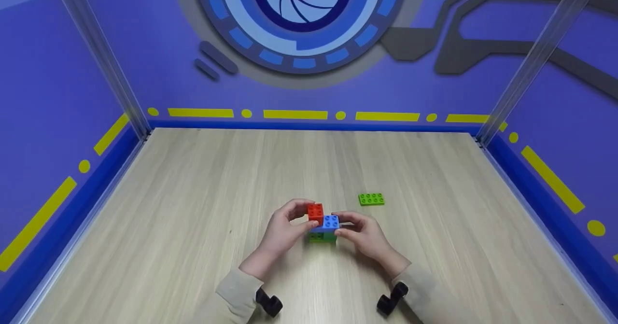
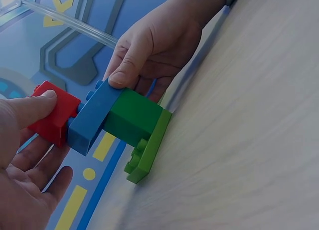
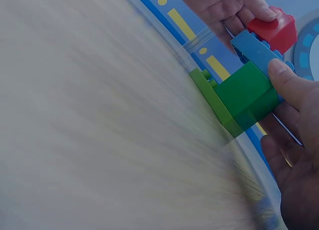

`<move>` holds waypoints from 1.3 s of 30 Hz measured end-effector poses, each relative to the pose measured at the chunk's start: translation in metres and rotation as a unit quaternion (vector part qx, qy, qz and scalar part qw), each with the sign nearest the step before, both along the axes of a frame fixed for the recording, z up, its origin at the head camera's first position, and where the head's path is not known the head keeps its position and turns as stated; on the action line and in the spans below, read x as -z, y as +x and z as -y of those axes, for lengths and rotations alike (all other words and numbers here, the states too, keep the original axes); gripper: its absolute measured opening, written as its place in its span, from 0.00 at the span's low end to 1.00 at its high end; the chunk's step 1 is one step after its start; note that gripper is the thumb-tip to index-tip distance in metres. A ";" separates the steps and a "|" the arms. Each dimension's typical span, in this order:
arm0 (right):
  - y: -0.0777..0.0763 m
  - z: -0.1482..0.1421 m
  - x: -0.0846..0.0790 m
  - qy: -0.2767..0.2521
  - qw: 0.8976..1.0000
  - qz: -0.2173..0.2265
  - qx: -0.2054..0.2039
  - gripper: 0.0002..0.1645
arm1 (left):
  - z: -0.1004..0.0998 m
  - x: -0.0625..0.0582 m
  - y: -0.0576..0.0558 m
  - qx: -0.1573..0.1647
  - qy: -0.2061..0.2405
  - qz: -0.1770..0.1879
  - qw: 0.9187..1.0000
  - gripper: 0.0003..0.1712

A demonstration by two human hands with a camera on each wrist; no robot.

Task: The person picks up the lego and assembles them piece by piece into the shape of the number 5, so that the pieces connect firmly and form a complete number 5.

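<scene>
Both hands come together on the stack (image 2: 95, 116): our left hand (image 1: 286, 227) pinches the red brick (image 1: 315, 212) between thumb and fingers, while our right hand (image 1: 368, 237) grips the end of the blue brick (image 1: 331, 222) beneath it. Red sits over blue's left end, blue studs bare to the right, with stud peeping out at the join, so we reckon this is the pressing-on step, perhaps not fully seated. The next move, we judge, calls for a straight push down while our right hand steadies blue. Under blue comes the dark green block (image 2: 132, 117), then the light green plate (image 2: 152, 152), bare studs at its left end; whether that touches the worktop (image 1: 193, 193), we can't tell. Farther out, beyond our right hand, a loose light green brick (image 1: 371, 199) lies studs-up, untouched, and behind everything stands the blue wall (image 1: 145, 63).
</scene>
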State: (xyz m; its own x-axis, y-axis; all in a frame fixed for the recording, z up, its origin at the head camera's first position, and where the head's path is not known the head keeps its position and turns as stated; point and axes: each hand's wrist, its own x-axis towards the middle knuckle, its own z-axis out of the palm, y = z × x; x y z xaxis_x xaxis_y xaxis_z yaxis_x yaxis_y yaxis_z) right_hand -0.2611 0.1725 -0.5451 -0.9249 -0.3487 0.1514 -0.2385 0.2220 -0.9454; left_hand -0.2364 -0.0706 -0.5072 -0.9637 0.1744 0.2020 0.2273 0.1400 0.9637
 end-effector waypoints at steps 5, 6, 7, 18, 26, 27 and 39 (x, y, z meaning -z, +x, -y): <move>0.001 0.000 -0.001 0.000 1.000 0.006 0.000 0.26 | -0.001 0.000 0.001 -0.001 -0.008 -0.003 1.000 0.23; 0.001 0.000 0.000 0.001 1.000 0.006 0.001 0.25 | -0.001 0.000 0.001 -0.001 -0.012 -0.006 1.000 0.23; 0.001 0.000 0.000 0.000 1.000 0.007 0.000 0.25 | -0.001 0.000 0.001 -0.001 -0.015 -0.008 1.000 0.23; 0.001 0.000 0.000 0.006 1.000 0.005 -0.001 0.26 | 0.001 0.000 0.001 -0.009 -0.066 -0.037 0.997 0.25; 0.000 -0.001 0.000 0.011 1.000 0.001 0.001 0.25 | 0.001 -0.002 0.002 -0.011 -0.098 -0.075 0.992 0.27; -0.001 -0.001 0.001 0.011 1.000 0.001 0.001 0.25 | 0.001 -0.002 0.002 -0.012 -0.101 -0.078 0.992 0.27; 0.000 -0.001 0.001 0.011 1.000 0.010 0.005 0.26 | 0.001 -0.003 0.002 -0.012 -0.140 -0.130 0.981 0.29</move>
State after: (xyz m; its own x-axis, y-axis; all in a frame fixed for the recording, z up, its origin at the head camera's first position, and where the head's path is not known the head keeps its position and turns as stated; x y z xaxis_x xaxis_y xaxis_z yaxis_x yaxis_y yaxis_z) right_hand -0.2609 0.1737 -0.5459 -0.9315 -0.3415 0.1253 -0.2168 0.2444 -0.9451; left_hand -0.2342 -0.0714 -0.5045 -0.8902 0.2352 0.3901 0.4544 0.3991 0.7964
